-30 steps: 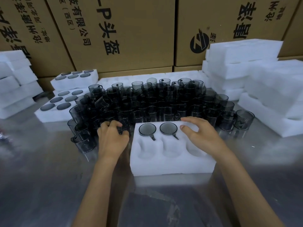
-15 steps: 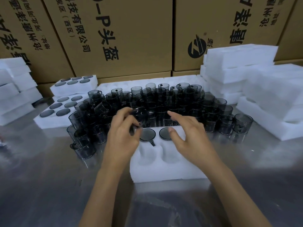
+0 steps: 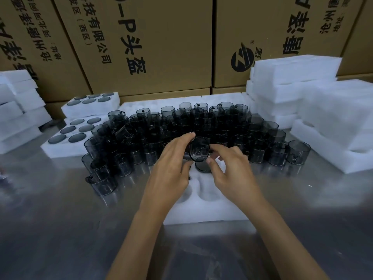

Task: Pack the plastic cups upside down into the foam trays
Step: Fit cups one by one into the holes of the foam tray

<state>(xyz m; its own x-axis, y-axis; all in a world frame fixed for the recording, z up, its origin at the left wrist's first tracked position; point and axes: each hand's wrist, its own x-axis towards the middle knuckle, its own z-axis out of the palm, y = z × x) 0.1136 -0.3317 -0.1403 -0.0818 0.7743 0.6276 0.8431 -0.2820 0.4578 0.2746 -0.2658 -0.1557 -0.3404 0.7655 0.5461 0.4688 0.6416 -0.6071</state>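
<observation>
At far left we see filled trays [image 3: 60, 147], then the crowd of cups [image 3: 201, 126]. Our left hand [image 3: 171, 168] and right hand [image 3: 232, 172] both pinch one tilted cup [image 3: 198, 149] over the foam tray [image 3: 205, 211], above a seated cup [image 3: 202, 166].

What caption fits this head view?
Both hands, left and right, hold a smoky plastic cup above the foam tray.
</observation>
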